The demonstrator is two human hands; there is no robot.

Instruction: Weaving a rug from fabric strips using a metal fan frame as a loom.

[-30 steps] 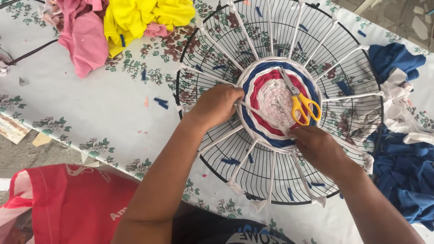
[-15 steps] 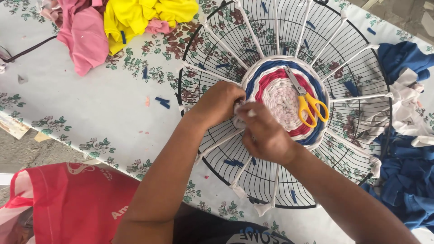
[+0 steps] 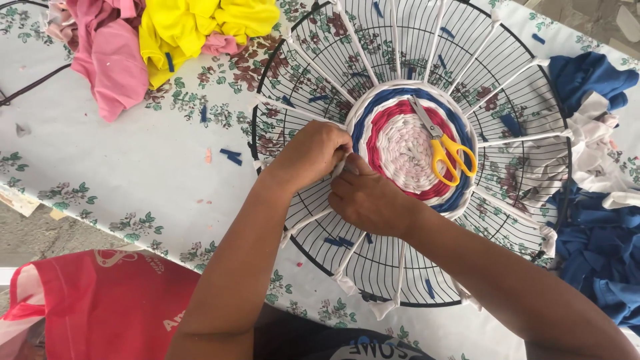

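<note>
A black wire fan guard (image 3: 527, 100) lies flat on the table, strung with white fabric spokes. At its middle is a round woven mat (image 3: 407, 143) with white, red, blue and white rings. Yellow-handled scissors (image 3: 443, 150) rest on the mat. My left hand (image 3: 313, 155) and my right hand (image 3: 367, 200) meet at the mat's left edge, both pinching a white fabric strip (image 3: 341, 168) there. The strip's end is hidden under my fingers.
Pink and yellow cloth (image 3: 153, 40) is heaped at the far left. Blue and white cloth (image 3: 600, 200) is piled at the right edge. A floral tablecloth (image 3: 120, 167) covers the table, with small blue scraps on it. A red bag (image 3: 100, 307) sits at the near left.
My right hand has moved left from beside the scissors to the mat's left edge, joining my left hand on the white strip. The view has shifted slightly.
</note>
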